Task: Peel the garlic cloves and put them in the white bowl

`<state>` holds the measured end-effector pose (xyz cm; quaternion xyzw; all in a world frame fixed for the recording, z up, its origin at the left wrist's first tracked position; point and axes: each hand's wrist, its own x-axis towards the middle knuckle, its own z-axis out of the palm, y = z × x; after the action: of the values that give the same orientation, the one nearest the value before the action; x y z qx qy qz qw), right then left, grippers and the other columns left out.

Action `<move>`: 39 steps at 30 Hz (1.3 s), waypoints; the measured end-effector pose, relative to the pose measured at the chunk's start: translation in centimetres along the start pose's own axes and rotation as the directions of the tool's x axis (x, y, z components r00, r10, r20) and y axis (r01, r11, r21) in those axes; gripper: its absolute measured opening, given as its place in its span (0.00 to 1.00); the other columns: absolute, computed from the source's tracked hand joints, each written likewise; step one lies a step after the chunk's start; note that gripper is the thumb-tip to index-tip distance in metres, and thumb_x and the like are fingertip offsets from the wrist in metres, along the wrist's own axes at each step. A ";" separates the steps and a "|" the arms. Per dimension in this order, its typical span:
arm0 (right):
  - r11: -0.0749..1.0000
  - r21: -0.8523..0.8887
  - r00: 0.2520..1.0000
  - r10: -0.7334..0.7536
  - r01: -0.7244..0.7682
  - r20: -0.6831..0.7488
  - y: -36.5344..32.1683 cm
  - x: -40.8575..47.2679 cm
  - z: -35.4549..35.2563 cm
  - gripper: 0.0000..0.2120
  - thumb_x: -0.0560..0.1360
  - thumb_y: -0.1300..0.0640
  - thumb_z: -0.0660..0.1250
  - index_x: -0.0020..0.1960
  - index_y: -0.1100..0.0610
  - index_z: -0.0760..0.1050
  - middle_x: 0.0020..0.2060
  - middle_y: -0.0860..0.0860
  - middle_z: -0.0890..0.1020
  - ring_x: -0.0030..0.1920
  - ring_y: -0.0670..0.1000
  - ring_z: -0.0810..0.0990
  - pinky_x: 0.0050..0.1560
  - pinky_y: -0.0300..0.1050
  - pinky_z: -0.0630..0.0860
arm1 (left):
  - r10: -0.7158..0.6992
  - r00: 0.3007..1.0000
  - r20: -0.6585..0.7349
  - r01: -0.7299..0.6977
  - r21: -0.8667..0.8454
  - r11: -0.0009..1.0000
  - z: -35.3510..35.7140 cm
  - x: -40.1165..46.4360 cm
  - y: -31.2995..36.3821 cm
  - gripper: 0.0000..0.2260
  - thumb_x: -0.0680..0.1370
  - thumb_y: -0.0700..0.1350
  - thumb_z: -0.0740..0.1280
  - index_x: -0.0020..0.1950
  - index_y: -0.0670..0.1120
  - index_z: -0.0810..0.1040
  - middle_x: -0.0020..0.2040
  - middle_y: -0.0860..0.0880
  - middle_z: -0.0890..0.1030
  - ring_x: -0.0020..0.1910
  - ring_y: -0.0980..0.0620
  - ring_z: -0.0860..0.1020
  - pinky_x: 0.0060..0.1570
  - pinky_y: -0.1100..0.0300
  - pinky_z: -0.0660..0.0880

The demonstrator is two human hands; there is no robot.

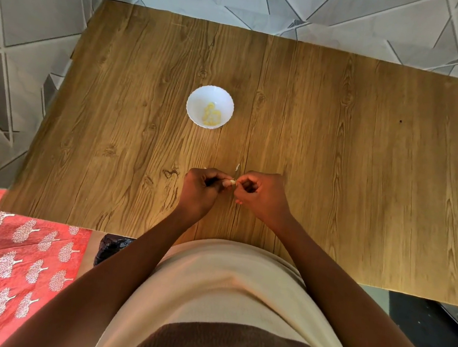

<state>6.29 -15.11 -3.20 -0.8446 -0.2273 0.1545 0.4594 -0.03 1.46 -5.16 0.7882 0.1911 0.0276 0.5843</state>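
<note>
Over the wooden table (337,156), both hands pinch a small pale garlic clove (232,183).

Cream top (218,288), brown lower band; bare forearms.

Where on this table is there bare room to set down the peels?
Bare wood lies right of the white bowl to the table edge, and left of it. It is crowded only where both hands pinch the garlic clove, peel scraps beside.
</note>
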 end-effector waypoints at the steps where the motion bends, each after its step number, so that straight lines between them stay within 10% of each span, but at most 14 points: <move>1: 0.994 -0.089 0.998 -0.061 0.061 0.007 0.0 0.1 0.0 0.02 0.73 0.63 0.74 0.44 0.58 0.84 0.33 0.51 0.84 0.31 0.49 0.81 0.34 0.45 0.80 | -0.007 1.000 0.005 0.007 -0.007 1.000 0.0 -0.1 0.0 0.09 0.77 0.32 0.73 0.48 0.45 0.88 0.40 0.54 0.86 0.39 0.61 0.82 0.43 0.67 0.77; 14: 0.992 -0.103 0.997 0.080 -0.079 0.009 1.6 0.5 0.2 0.08 0.73 0.62 0.77 0.40 0.52 0.81 0.32 0.46 0.81 0.32 0.43 0.79 0.36 0.36 0.76 | -0.175 0.984 -0.030 0.172 -0.086 0.981 0.2 0.0 0.1 0.07 0.80 0.35 0.70 0.52 0.42 0.87 0.42 0.49 0.87 0.37 0.61 0.81 0.40 0.68 0.76; 28: 0.995 -0.098 0.999 -0.019 0.014 -0.048 1.2 0.7 0.3 0.15 0.76 0.70 0.68 0.60 0.60 0.83 0.51 0.54 0.86 0.50 0.48 0.84 0.56 0.43 0.81 | -0.078 0.996 -0.050 0.080 0.043 0.996 0.2 -0.1 0.0 0.04 0.76 0.42 0.78 0.48 0.51 0.88 0.40 0.57 0.86 0.39 0.60 0.83 0.44 0.63 0.79; 39: 0.963 0.181 0.978 0.207 -0.200 -0.023 0.3 0.8 1.0 0.06 0.78 0.64 0.71 0.53 0.60 0.85 0.41 0.52 0.87 0.38 0.46 0.87 0.42 0.43 0.84 | -0.031 0.998 -0.047 0.029 -0.034 0.999 0.5 -0.4 0.5 0.05 0.80 0.41 0.73 0.54 0.48 0.87 0.47 0.56 0.87 0.50 0.56 0.85 0.55 0.54 0.82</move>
<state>6.59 -14.12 -4.07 -0.8221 -0.1150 0.2030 0.5194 -0.11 0.74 -4.80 0.7747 0.2162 0.0408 0.5928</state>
